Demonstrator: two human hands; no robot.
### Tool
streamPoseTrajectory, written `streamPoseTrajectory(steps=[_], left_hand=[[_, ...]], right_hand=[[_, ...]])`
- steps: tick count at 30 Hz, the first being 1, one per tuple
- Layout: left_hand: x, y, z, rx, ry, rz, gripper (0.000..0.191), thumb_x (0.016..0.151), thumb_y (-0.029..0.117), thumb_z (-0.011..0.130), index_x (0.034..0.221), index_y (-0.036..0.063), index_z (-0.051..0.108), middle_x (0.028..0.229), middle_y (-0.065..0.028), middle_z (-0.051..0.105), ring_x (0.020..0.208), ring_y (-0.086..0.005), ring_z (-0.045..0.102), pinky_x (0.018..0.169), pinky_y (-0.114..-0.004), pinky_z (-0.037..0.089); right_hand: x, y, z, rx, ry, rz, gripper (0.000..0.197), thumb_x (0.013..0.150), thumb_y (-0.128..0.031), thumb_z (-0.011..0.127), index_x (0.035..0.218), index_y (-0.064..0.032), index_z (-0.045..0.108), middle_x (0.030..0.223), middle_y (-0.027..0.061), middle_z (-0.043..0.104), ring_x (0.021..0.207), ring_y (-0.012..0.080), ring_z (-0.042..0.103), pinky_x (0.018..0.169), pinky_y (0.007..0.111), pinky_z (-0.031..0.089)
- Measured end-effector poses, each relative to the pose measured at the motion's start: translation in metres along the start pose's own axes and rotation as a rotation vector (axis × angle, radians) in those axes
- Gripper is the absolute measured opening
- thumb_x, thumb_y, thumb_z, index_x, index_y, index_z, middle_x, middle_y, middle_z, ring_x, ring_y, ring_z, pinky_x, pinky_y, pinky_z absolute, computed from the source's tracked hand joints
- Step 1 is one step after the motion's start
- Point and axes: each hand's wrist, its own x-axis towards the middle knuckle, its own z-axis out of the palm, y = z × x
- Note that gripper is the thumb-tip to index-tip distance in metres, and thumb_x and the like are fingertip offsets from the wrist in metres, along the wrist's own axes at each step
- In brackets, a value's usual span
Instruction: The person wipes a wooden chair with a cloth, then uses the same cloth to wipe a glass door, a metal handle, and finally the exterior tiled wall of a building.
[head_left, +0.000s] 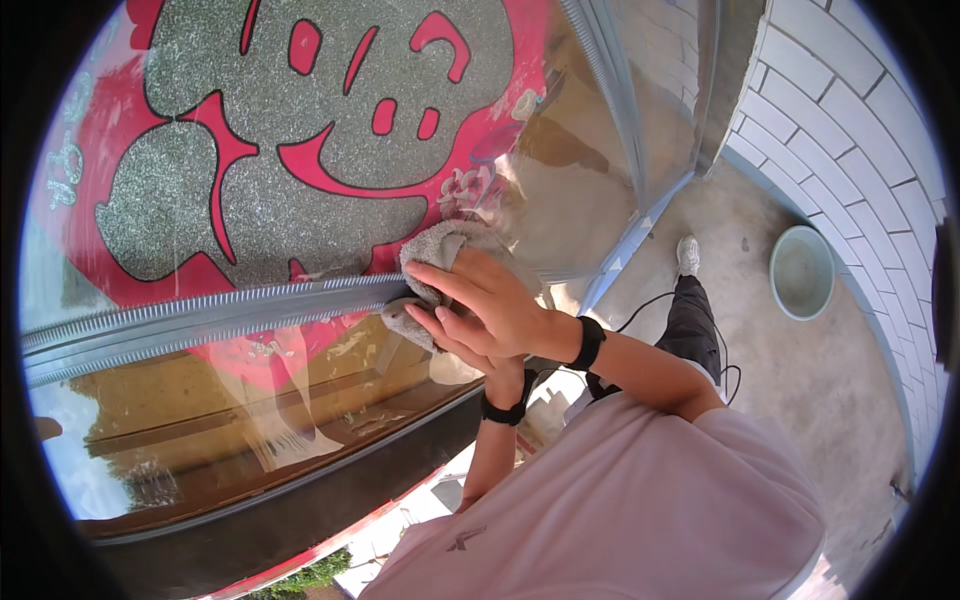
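A folded grey cloth (450, 251) is pressed against a glass pane with a pink and glittery silver cartoon decal (300, 172), at the end of a toothed metal strip (225, 306). My right hand (491, 300) lies over the cloth, its fingers spread across it. Close below, and partly hidden by my right hand, my left hand (457, 345) holds the lower part of the same cloth. Both wrists wear black bands. Whitish smears and peeled film show on the glass near the cloth.
A pale green basin (802, 273) with liquid stands on the concrete floor (810, 390) beside a white brick wall (847, 142). Behind my right arm a black cable (646, 304) runs by a leg with a white shoe (688, 256). A metal frame edge (622, 112) rises right of the pane.
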Motion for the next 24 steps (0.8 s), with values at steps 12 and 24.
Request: streamPoseTrajectory(steps=[12, 24], left_hand=[[0.015, 0.049, 0.186, -0.003, -0.348, 0.181, 0.068, 0.091, 0.032, 0.06, 0.143, 0.0015, 0.028, 0.145, -0.0179, 0.033, 0.132, -0.0317, 0.035, 0.102, -0.044, 0.033], [0.032, 0.05, 0.261, 0.079, -0.567, 0.232, 0.065, 0.09, 0.032, 0.061, 0.14, 0.0027, 0.032, 0.141, -0.0166, 0.037, 0.128, -0.0311, 0.039, 0.098, -0.044, 0.034]], right_hand=[[0.083, 0.075, -0.159, -0.325, 0.264, -0.047, 0.058, 0.08, 0.001, 0.059, 0.136, -0.0043, 0.046, 0.105, 0.0105, 0.056, 0.09, 0.0293, 0.053, 0.085, 0.039, 0.045], [0.091, 0.139, -0.212, -0.334, 0.213, 0.051, 0.07, 0.074, -0.01, 0.076, 0.138, -0.0059, 0.046, 0.103, 0.0155, 0.056, 0.086, 0.0321, 0.052, 0.079, 0.037, 0.045]])
